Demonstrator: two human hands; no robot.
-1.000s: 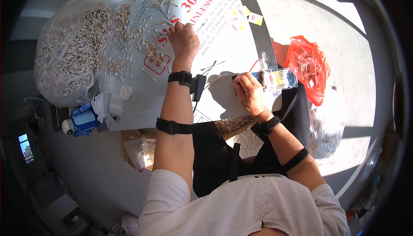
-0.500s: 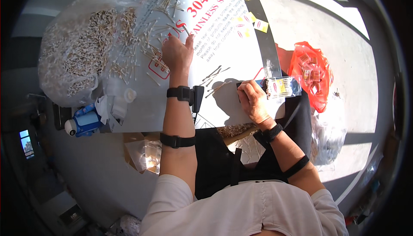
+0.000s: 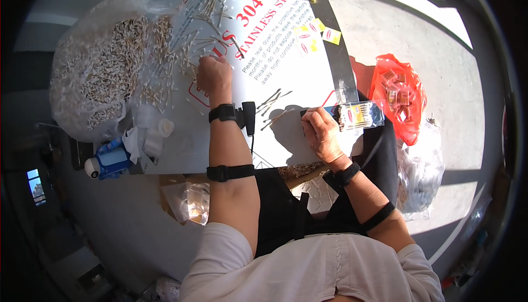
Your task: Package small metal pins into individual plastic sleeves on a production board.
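My left hand [image 3: 215, 78] is curled over the table at the near right edge of a loose scatter of cotton swabs [image 3: 170, 57]. Its fingertips are hidden, so what they pinch, if anything, cannot be made out. Nearer to me and to the right, my right hand [image 3: 322, 131] is closed, fingers bent toward the tabletop; its contents are also hidden. Right beside it, at the table's right edge, lies a clear packet of cotton swabs [image 3: 358, 116] with a yellow label. A few separate swabs [image 3: 273, 104] lie between my hands, next to the right hand's shadow.
A large clear bag of swabs [image 3: 113, 62] sits on the left of the table [image 3: 275, 153]. Near it stand a blue bottle [image 3: 113, 159] and a white roll [image 3: 165, 127]. Yellow cards [image 3: 331, 35] lie far right. A red bag [image 3: 397, 95] is beyond the right edge.
My left hand has moved left and toward me, and its thumb, which stuck out before, is now drawn in. The right hand stays nearly in place beside the packet.
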